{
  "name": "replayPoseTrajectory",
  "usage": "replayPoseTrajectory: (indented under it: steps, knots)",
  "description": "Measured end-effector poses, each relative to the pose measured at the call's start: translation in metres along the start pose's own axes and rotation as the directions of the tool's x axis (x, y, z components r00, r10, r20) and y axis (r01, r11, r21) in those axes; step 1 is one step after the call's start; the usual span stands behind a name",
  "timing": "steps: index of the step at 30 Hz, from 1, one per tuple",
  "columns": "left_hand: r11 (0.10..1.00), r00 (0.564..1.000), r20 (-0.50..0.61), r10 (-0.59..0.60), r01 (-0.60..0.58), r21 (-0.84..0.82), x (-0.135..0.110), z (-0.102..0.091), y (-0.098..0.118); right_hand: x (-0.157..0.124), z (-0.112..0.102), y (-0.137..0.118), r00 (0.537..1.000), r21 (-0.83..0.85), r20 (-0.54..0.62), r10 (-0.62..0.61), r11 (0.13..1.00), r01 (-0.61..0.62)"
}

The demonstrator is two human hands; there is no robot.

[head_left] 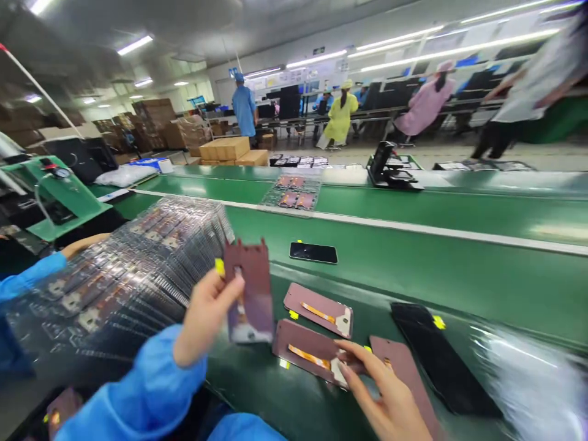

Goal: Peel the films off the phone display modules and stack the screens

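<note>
My left hand [209,309] grips a phone screen [252,282] upright by its edge; its back is brownish-pink, with a flex cable, and a yellow tab shows at the side. On the green bench, my right hand [381,383] has its thumb and forefinger at the end of another phone screen [303,346] with an orange flex cable. Just beyond that lies a similar phone screen [316,306]. A third phone screen [399,361] is partly hidden behind my right hand.
Left stands a tall stack of clear plastic trays [151,257] with screens in it; another person's arm [50,266] reaches to it. A black-faced phone [313,252] lies ahead, a black sleeve [441,355] and clear plastic [533,380] at right. Farther off are a tray [294,191] and black fixture [390,168].
</note>
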State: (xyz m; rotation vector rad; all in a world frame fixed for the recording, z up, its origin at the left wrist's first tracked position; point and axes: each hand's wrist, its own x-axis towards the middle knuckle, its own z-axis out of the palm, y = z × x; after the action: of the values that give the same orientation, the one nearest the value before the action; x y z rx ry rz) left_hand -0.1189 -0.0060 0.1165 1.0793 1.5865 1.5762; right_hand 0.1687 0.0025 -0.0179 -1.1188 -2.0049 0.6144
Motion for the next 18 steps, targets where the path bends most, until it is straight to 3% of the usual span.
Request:
replayPoseTrajectory:
  steps: [2, 4, 6, 9, 11, 13, 16, 18]
  knots:
    - [0.96, 0.977, 0.073, -0.199, 0.209, -0.188, -0.033, 0.036, -0.04, 0.001, 0.009, -0.017, 1.0, -0.048, -0.003, -0.009, 0.999, 0.009]
    - [0.901, 0.951, 0.107, -0.289, 0.309, -0.304, -0.053, 0.065, -0.068, 0.001, 0.021, -0.031, 0.999, -0.129, 0.021, -0.025, 0.991, 0.028]
    - [0.834, 0.911, 0.168, -0.377, 0.413, -0.366, -0.065, 0.084, -0.081, 0.002, 0.032, -0.038, 0.999, -0.221, 0.024, -0.027, 0.975, 0.032]
    - [0.756, 0.858, 0.287, -0.425, 0.511, -0.409, -0.074, 0.093, -0.081, 0.003, 0.04, -0.038, 0.999, -0.308, 0.017, -0.037, 0.95, 0.04]
    - [0.767, 0.854, 0.361, -0.375, 0.505, -0.397, -0.075, 0.088, -0.079, 0.005, 0.039, -0.033, 0.998, -0.329, 0.02, -0.053, 0.942, 0.057]
    - [0.835, 0.874, 0.344, -0.342, 0.451, -0.315, -0.072, 0.075, -0.082, 0.008, 0.033, -0.024, 0.997, -0.335, 0.032, -0.073, 0.939, 0.08]
    - [0.942, 0.955, 0.075, -0.287, 0.296, -0.157, -0.061, 0.037, -0.088, 0.012, 0.019, -0.009, 0.99, -0.317, 0.126, -0.064, 0.943, 0.101]
    - [0.988, 0.975, -0.161, -0.153, 0.148, -0.042, -0.053, 0.0, -0.085, 0.014, 0.012, 0.0, 0.967, -0.282, 0.25, -0.05, 0.952, 0.122]
